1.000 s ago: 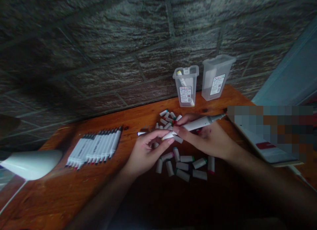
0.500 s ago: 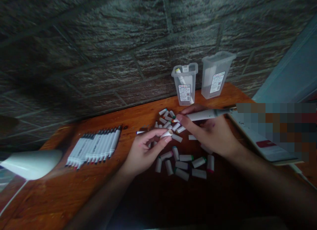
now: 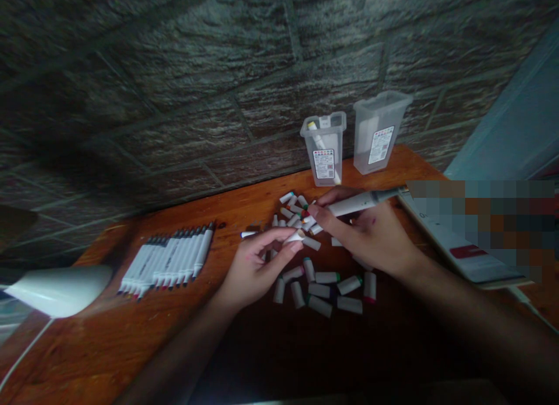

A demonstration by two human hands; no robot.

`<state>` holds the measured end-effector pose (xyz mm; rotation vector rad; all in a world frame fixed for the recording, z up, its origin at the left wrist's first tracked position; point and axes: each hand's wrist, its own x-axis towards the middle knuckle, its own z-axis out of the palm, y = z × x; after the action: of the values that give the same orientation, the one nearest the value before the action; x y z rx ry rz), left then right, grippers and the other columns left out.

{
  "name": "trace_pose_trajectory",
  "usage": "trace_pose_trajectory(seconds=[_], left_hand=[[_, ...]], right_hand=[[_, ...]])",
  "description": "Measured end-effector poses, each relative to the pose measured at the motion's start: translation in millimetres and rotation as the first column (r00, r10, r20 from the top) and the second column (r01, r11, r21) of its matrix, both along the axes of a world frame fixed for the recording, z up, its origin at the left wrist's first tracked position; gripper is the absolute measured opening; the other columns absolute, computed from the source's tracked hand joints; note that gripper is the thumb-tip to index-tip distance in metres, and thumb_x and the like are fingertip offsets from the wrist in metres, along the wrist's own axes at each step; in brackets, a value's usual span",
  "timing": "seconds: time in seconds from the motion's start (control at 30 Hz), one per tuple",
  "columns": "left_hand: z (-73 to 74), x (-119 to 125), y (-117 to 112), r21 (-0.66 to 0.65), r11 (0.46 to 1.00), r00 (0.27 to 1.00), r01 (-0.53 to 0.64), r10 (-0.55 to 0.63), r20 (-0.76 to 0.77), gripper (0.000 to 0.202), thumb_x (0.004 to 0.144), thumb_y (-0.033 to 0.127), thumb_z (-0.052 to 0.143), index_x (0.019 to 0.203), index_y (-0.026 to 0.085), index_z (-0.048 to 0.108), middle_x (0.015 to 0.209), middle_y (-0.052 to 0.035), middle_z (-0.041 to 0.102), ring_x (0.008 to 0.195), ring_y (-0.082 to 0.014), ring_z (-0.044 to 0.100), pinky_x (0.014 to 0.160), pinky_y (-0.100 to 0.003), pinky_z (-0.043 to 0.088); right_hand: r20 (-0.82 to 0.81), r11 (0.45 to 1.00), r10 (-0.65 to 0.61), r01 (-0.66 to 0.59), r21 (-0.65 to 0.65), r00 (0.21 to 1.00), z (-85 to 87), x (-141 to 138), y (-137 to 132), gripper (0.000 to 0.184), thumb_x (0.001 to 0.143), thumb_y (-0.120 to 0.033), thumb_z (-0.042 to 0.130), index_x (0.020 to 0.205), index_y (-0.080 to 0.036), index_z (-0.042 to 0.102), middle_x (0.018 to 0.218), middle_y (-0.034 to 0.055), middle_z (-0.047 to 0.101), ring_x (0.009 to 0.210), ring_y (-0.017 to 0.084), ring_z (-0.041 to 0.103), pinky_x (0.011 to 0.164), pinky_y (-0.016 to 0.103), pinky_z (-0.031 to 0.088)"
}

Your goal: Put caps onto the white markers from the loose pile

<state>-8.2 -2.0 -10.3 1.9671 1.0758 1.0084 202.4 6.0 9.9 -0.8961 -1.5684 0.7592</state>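
Over loose caps [image 3: 327, 277] — right hand [image 3: 371, 236] pinching marker [image 3: 351, 205] between thumb and fingers; at their left edge, left hand [image 3: 255, 268] pinching white cap [image 3: 294, 238]. Marker probably light, stiff, slightly slick, delicate at tips — best held around middle.

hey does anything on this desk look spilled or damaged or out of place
No spill or damage shows. The loose caps lie scattered at odd angles, untidy against the neat row of uncapped markers. Also, a yellow-ended marker leans slantwise inside the left clear container.
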Motion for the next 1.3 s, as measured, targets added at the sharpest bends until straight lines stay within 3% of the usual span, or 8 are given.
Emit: trace_pose_trajectory(seconds=[0.2,0.37,0.5,0.7,1.0,1.3], left_hand=[[0.1,1.4,-1.2,0.025,1.0,1.0,0.01,-0.009,-0.022,0.019,0.087,0.023,0.069,0.104,0.017,0.072,0.09,-0.004,0.077,0.077,-0.0142,0.071,0.072,-0.021,0.056],[1.5,2.6,-2.8,0.053,0.997,0.997,0.047,-0.043,-0.067,0.019,0.087,0.022,0.068,0.105,0.017,0.072,0.088,-0.0025,0.077,0.074,-0.0125,0.071,0.07,-0.019,0.056],[1.0,2.2,-3.8,0.077,0.995,0.993,0.057,-0.049,-0.111,0.017,0.087,0.021,0.069,0.103,0.018,0.072,0.089,-0.0024,0.078,0.075,-0.0124,0.071,0.07,-0.019,0.055],[1.2,3.2,-4.8,0.008,0.999,0.995,0.054,-0.053,-0.082,0.018,0.088,0.025,0.068,0.103,0.016,0.071,0.084,-0.0036,0.077,0.068,-0.0132,0.071,0.062,-0.02,0.055],[1.8,3.3,-3.6,-0.005,0.997,0.997,0.072,-0.072,-0.032,0.016,0.088,0.023,0.068,0.102,0.015,0.071,0.086,-0.0038,0.077,0.068,-0.0122,0.071,0.063,-0.02,0.056],[2.3,4.3,-3.4,0.086,0.99,0.988,0.109,-0.099,-0.116,0.013,0.087,0.02,0.069,0.1,0.016,0.071,0.086,-0.0027,0.076,0.072,-0.012,0.069,0.067,-0.02,0.054]], right_hand=[[0.079,0.995,0.095,-0.095,-0.008,0.992,-7.6,-0.2,1.5,0.013,0.09,-0.032,0.065,0.087,-0.02,0.069,0.084,0.0007,0.074,0.074,0.015,0.069,0.066,0.025,0.052],[0.141,0.998,0.067,-0.069,0.013,0.988,-11.4,-0.1,0.4,0.012,0.09,-0.032,0.065,0.087,-0.021,0.069,0.086,0.001,0.074,0.079,0.017,0.07,0.071,0.027,0.053],[0.096,0.999,0.021,-0.023,0.027,0.995,-6.3,-0.6,0.3,0.012,0.09,-0.031,0.064,0.085,-0.02,0.069,0.085,0.0013,0.074,0.08,0.017,0.07,0.072,0.027,0.054],[0.039,0.997,-0.078,0.078,-0.01,0.996,-2.9,-0.4,1.4,0.015,0.088,-0.034,0.068,0.088,-0.02,0.068,0.085,0.0027,0.074,0.077,0.017,0.07,0.07,0.028,0.055],[0.098,0.998,-0.066,0.065,0.016,0.993,-5.5,-0.8,1.2,0.014,0.089,-0.033,0.066,0.086,-0.02,0.069,0.088,0.0036,0.075,0.084,0.019,0.071,0.073,0.029,0.056],[0.252,0.998,0.0,-0.014,0.054,0.968,-8.7,2.5,0.2,0.013,0.092,-0.031,0.062,0.089,-0.021,0.07,0.09,0.0008,0.076,0.081,0.017,0.072,0.074,0.027,0.054]])
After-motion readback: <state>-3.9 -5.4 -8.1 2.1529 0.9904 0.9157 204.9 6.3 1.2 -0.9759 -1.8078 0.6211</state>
